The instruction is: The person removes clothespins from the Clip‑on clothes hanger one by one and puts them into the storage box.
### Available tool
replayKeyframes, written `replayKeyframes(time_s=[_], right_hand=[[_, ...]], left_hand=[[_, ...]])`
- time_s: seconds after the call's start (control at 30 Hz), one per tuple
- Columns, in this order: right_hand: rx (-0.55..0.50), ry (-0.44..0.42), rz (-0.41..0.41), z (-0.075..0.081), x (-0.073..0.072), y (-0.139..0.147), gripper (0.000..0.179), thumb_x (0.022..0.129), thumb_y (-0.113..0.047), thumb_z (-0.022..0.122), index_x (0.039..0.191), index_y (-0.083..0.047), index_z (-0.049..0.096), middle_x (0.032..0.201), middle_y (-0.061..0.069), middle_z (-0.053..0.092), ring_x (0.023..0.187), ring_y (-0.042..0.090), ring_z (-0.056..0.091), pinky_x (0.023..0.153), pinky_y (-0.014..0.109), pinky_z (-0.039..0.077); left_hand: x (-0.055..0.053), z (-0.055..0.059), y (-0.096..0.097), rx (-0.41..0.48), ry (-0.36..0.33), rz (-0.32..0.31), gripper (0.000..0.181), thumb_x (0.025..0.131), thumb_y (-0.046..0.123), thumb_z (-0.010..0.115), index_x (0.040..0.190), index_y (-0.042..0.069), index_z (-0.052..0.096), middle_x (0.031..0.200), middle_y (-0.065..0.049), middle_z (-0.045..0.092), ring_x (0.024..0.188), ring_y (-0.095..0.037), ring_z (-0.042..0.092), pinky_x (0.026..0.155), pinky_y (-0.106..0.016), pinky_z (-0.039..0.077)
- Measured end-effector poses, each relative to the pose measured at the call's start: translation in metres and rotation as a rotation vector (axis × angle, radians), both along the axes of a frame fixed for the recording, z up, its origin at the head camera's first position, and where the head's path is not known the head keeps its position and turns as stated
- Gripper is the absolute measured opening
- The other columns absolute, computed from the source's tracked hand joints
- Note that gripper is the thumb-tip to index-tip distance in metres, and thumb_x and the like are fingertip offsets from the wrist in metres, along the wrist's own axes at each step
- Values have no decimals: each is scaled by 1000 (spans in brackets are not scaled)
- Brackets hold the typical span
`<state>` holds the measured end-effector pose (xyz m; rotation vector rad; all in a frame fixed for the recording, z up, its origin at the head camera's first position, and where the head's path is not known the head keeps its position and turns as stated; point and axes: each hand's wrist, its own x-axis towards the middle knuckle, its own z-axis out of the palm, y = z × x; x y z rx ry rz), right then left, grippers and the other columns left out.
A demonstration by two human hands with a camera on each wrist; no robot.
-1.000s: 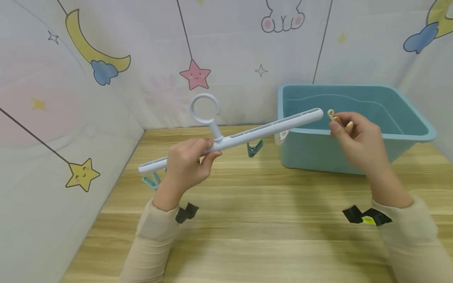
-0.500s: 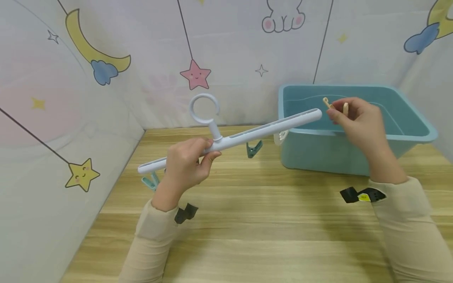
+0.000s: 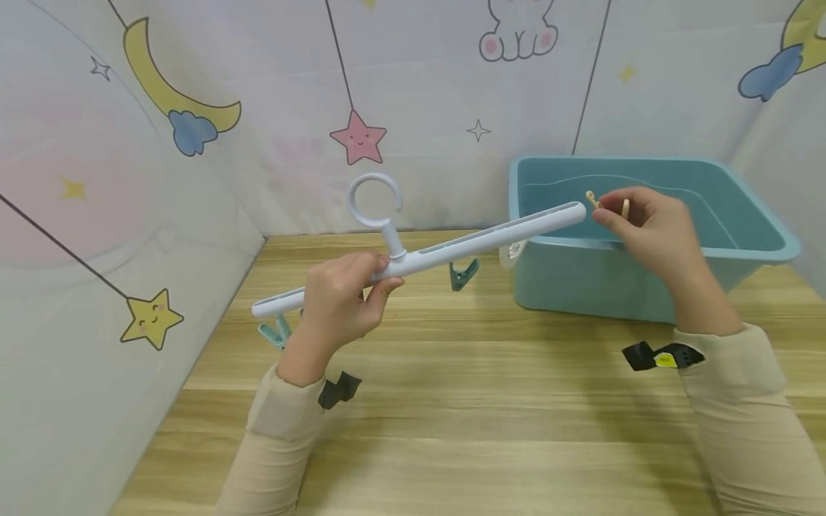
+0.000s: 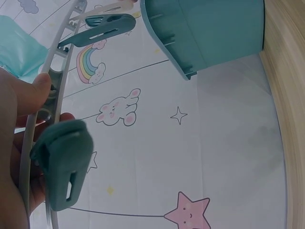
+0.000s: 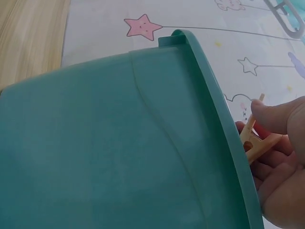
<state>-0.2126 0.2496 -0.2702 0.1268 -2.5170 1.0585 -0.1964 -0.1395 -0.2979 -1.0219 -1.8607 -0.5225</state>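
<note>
In the head view my left hand (image 3: 345,297) grips a pale lilac clothes hanger (image 3: 484,245) by its bar, just below the round hook. The bar tilts up to the right. Beneath it hang a light teal clip (image 3: 274,333), a dark green clip (image 3: 463,274) and a white clip (image 3: 512,253). My right hand (image 3: 658,233) pinches a cream clothespin (image 3: 591,199) close to the bar's right end, apart from it. The right wrist view shows this clothespin (image 5: 252,145) between thumb and fingers. A green clip (image 4: 66,164) fills the foreground of the left wrist view.
A blue-green plastic bin (image 3: 587,283) stands at the right, behind the hanger's raised end and my right hand. Wood-grain table (image 3: 464,416) lies below both arms. A white cloth backdrop (image 3: 426,86) with cartoon prints rises at the back and sides.
My right hand with the clothespin first rises, then lowers slightly and shifts left, closer to the hanger's right end. My left hand and the hanger stay nearly still.
</note>
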Motion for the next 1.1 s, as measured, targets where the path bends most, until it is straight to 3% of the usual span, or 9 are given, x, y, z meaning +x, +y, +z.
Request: replayKeyframes(time_s=[0.37,0.73,0.83,1.0,1.1], right_hand=[[74,-73,58,-2,1,2,38,94,-35,61,113,-3,63,94,5,58,73,-6,49,54,19,39],[152,-81,131,-2,2,3,33,95,-28,61,114,-1,61,103,16,62,75,-9,47,63,9,39],[170,-104,144,-2,2,4,34,96,-28,61,115,-1,61,104,16,62,79,-1,53,63,13,41],[173,-154,152,-1,4,5,38,97,-33,58,121,-3,59,113,17,62,96,33,63,66,14,41],[170,-150,150,-1,5,6,39,97,-33,57,122,-4,59,115,18,62,99,34,63,67,12,40]], left_hand=[[-1,-1,0,-10,-6,3,38,99,35,53,84,1,57,71,-10,68,49,-17,56,40,-29,41],[-1,-1,0,-15,-11,6,39,99,37,52,84,1,58,74,-10,69,50,-17,56,41,-29,41],[-1,-1,0,-13,-10,4,39,99,36,53,84,1,57,73,-9,68,49,-17,55,41,-29,41],[-1,-2,1,-12,-5,2,39,99,37,53,84,1,58,71,-8,67,49,-15,54,40,-29,40],[-1,-2,1,-13,-2,3,39,99,37,52,84,1,58,69,-8,67,48,-15,54,40,-29,40]])
